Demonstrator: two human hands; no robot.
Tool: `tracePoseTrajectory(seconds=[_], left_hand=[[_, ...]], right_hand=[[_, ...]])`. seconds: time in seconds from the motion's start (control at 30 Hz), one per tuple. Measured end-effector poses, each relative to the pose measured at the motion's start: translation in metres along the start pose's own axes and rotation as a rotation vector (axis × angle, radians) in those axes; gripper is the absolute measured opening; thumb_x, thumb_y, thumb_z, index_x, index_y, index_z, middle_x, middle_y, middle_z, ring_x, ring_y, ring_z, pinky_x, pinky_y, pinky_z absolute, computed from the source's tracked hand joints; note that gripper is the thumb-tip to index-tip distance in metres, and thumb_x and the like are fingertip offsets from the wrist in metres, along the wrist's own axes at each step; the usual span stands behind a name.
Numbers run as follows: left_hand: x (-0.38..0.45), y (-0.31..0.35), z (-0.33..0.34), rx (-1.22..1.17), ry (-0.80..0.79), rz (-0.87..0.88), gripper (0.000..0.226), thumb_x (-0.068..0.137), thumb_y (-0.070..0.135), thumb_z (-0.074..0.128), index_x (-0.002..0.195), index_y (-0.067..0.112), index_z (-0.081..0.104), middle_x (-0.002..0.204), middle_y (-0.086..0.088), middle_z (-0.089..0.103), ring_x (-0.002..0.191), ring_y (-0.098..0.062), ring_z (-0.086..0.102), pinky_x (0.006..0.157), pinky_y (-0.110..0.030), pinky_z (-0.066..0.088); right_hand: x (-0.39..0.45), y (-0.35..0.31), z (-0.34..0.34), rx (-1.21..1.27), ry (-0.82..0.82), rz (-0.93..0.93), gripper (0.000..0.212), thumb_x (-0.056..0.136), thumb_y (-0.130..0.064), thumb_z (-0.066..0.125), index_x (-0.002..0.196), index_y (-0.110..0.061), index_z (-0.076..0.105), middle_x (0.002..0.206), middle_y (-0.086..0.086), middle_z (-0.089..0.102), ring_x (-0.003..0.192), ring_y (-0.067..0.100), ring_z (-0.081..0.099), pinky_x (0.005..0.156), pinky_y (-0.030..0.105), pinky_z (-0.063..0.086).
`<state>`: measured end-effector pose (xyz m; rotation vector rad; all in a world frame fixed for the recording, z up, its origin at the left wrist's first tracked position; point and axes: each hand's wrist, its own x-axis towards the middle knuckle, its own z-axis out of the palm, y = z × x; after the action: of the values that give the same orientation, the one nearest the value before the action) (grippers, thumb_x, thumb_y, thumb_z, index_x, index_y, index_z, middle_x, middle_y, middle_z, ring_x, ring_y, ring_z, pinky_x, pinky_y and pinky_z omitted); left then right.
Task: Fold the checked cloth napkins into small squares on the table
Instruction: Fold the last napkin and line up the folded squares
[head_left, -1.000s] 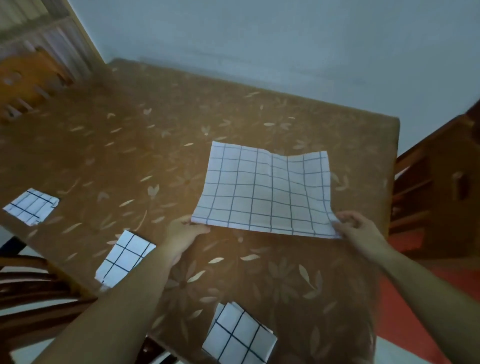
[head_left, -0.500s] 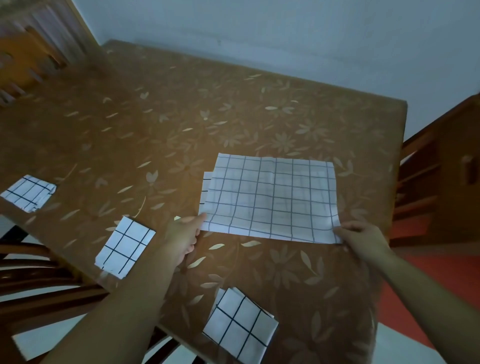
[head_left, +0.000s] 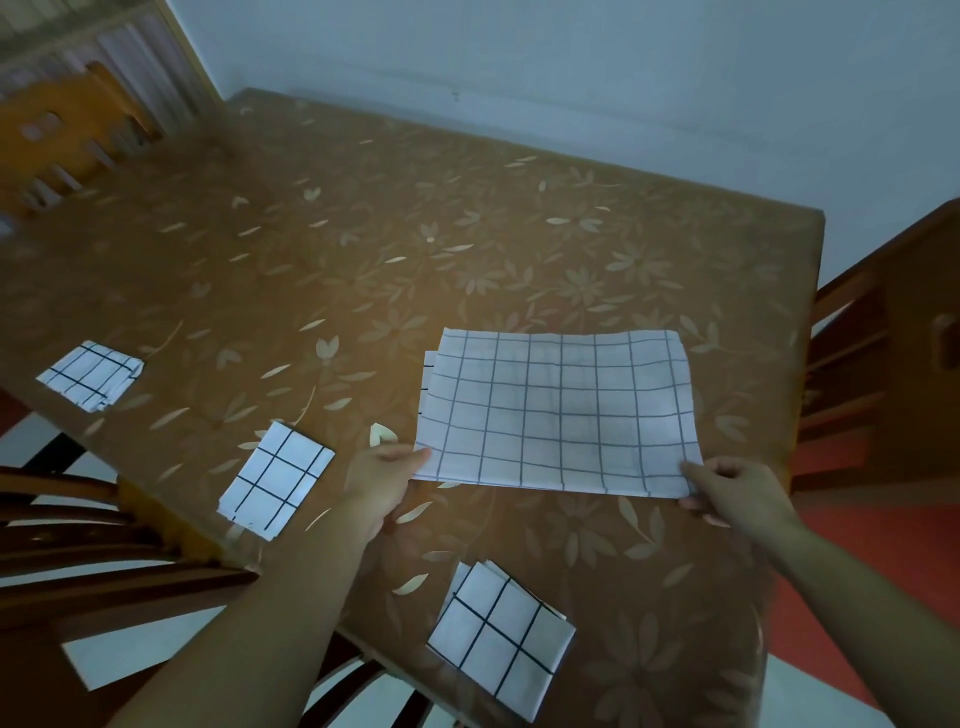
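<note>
A half-folded checked napkin (head_left: 558, 410) is lying flat on the brown flowered desk (head_left: 467, 249). Both arms are reaching forward to its near edge. The left hand (head_left: 379, 475) is pinching the napkin's near left corner; the right hand (head_left: 732, 493) is pinching its near right corner. Three small folded squares (head_left: 275, 480) are lying left of and nearer than the napkin.

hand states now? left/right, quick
Left hand: pinching the near left corner of the half-folded white checked cloth napkin.
Right hand: pinching its near right corner.
</note>
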<state>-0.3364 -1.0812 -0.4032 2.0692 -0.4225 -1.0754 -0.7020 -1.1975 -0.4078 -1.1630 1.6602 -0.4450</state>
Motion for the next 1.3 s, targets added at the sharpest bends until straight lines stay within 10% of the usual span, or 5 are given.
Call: tracePoseTrajectory(seconds=[0.2, 0.67, 0.87, 1.1, 1.3], left_hand=[[-0.005, -0.012, -0.014, -0.042, -0.046, -0.052, 0.008, 0.083, 0.014, 0.074, 0.087, 0.017, 0.068, 0.083, -0.009, 0.071, 0.075, -0.019, 0.068, 0.067, -0.027, 0.057], [-0.006, -0.021, -0.009, -0.181, 0.024, -0.064, 0.021, 0.077, 0.001, 0.075, 0.094, 0.011, 0.066, 0.101, -0.006, 0.068, 0.091, -0.018, 0.064, 0.064, -0.021, 0.057], [-0.015, -0.026, -0.005, 0.561, 0.216, 0.519, 0.049, 0.078, 0.017, 0.073, 0.124, 0.025, 0.057, 0.124, -0.001, 0.057, 0.112, -0.024, 0.055, 0.092, -0.037, 0.050], [-0.024, -0.033, 0.016, 1.031, -0.136, 0.917, 0.033, 0.093, 0.027, 0.054, 0.124, 0.033, 0.061, 0.135, 0.014, 0.054, 0.123, -0.010, 0.051, 0.098, -0.027, 0.043], [-0.026, -0.037, 0.013, 1.127, -0.053, 1.028, 0.019, 0.096, 0.031, 0.049, 0.103, 0.029, 0.066, 0.104, 0.012, 0.066, 0.098, -0.011, 0.059, 0.084, -0.027, 0.047]], right_hand=[[-0.006, 0.003, 0.006, -0.093, 0.080, -0.014, 0.027, 0.082, -0.032, 0.072, 0.065, -0.011, 0.070, 0.059, 0.004, 0.070, 0.067, 0.027, 0.071, 0.069, 0.041, 0.057], [-0.025, 0.006, 0.016, -0.073, 0.147, -0.034, 0.014, 0.077, -0.019, 0.077, 0.080, -0.009, 0.066, 0.082, 0.010, 0.072, 0.062, 0.017, 0.067, 0.058, 0.026, 0.050], [-0.047, 0.007, 0.034, -0.652, 0.308, -0.495, 0.049, 0.079, -0.029, 0.070, 0.125, -0.020, 0.054, 0.129, 0.008, 0.047, 0.110, 0.028, 0.050, 0.090, 0.045, 0.046], [-0.056, 0.029, 0.062, -1.100, -0.049, -0.656, 0.063, 0.096, -0.057, 0.027, 0.152, -0.029, 0.020, 0.161, -0.006, 0.012, 0.148, 0.016, 0.007, 0.118, 0.040, 0.009], [-0.067, 0.032, 0.064, -1.060, 0.109, -0.797, 0.037, 0.079, -0.030, 0.074, 0.114, -0.020, 0.068, 0.123, 0.001, 0.066, 0.115, 0.022, 0.061, 0.094, 0.045, 0.045]])
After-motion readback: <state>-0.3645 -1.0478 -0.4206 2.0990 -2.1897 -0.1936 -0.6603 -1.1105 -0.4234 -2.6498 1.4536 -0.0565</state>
